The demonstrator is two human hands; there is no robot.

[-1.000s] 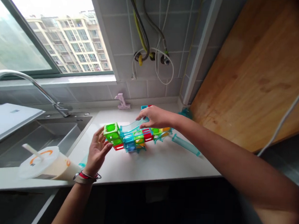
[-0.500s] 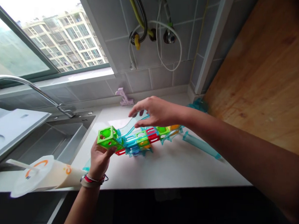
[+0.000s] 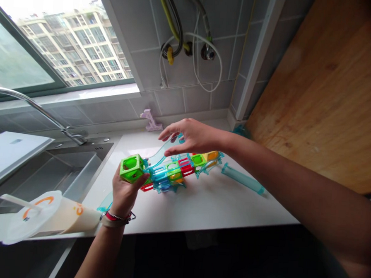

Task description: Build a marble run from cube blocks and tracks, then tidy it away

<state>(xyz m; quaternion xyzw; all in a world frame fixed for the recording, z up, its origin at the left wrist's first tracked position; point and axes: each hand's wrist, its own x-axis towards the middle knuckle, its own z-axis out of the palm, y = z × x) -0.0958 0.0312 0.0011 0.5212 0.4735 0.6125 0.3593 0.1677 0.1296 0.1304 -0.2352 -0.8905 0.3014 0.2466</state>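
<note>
My left hand (image 3: 127,190) grips a green cube block (image 3: 131,168) at the left end of a colourful marble run (image 3: 187,166) of green, red, blue and yellow see-through blocks. A clear blue curved track piece (image 3: 159,156) rises from beside the cube toward the back. Over it hovers my right hand (image 3: 188,136), thumb and fingers apart, with the track passing between them. Whether they touch it I cannot tell. Part of the track is hidden behind this hand. To the right, a blue tube (image 3: 243,179) lies on the counter.
The white counter (image 3: 219,207) has its front edge near me. At left stand a lidded drink cup (image 3: 54,215) with a straw, a sink (image 3: 74,179), a faucet (image 3: 50,113) and a white board (image 3: 16,155). A small purple piece (image 3: 151,120) is by the wall.
The view has shifted slightly, so things sit a little further left. Both hands keep nearly the same pose, the left still on the green cube block.
</note>
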